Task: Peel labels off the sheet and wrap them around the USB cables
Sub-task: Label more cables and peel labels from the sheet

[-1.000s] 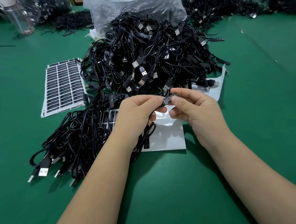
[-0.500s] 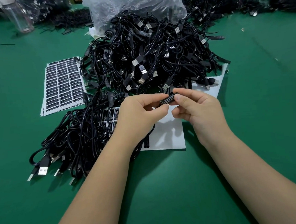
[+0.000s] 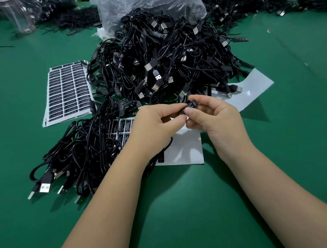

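Observation:
My left hand (image 3: 155, 124) and my right hand (image 3: 213, 117) meet at the middle of the table and together pinch a small black label (image 3: 189, 106) with white print, which sits around a thin black USB cable. The cable itself is mostly hidden by my fingers. Under my hands lies a mostly stripped white label sheet (image 3: 185, 149) with a few black labels left at its left side. A full label sheet (image 3: 68, 91) lies to the left. A big heap of black USB cables (image 3: 166, 55) rises just behind my hands.
A second bundle of cables (image 3: 77, 153) lies at the left, over part of the sheet. A clear plastic bag (image 3: 149, 5) stands behind the heap, a clear bottle (image 3: 19, 15) at the far left. More cables (image 3: 247, 3) line the back. The table is green felt (image 3: 182, 208).
Both hands stayed in place pinching the label. My left thumb and fingers shifted slightly along it, and the label end now sticks up more by my right fingertips.

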